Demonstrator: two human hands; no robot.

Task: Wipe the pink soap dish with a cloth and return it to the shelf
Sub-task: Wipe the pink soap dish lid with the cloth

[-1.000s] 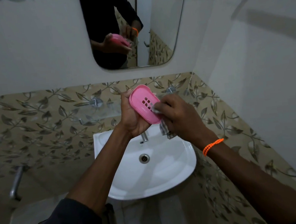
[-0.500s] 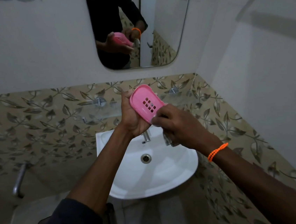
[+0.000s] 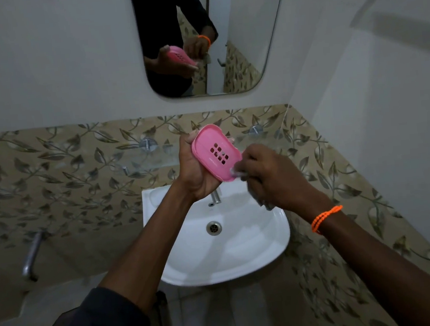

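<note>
The pink soap dish [image 3: 214, 151] is oval with a block of small drain holes in its middle. My left hand [image 3: 194, 170] grips it from the left and underneath, tilted with its inside facing me, above the sink. My right hand [image 3: 271, 176] is closed on a grey cloth [image 3: 258, 198] and presses a fold of it against the dish's lower right end. Most of the cloth is hidden in my fist; a tail hangs below. The glass shelf [image 3: 145, 162] runs along the leaf-patterned tiles just behind the dish.
A white sink [image 3: 244, 250] with a drain and a small tap [image 3: 215, 196] lies under my hands. A mirror [image 3: 238, 41] hangs on the wall above. A metal pipe [image 3: 31, 257] sticks out of the tiles at the left. The side wall stands close on the right.
My right hand has slid the cloth from the middle of the dish down to its lower right end, uncovering the drain holes. My left hand keeps its grip on the dish.
</note>
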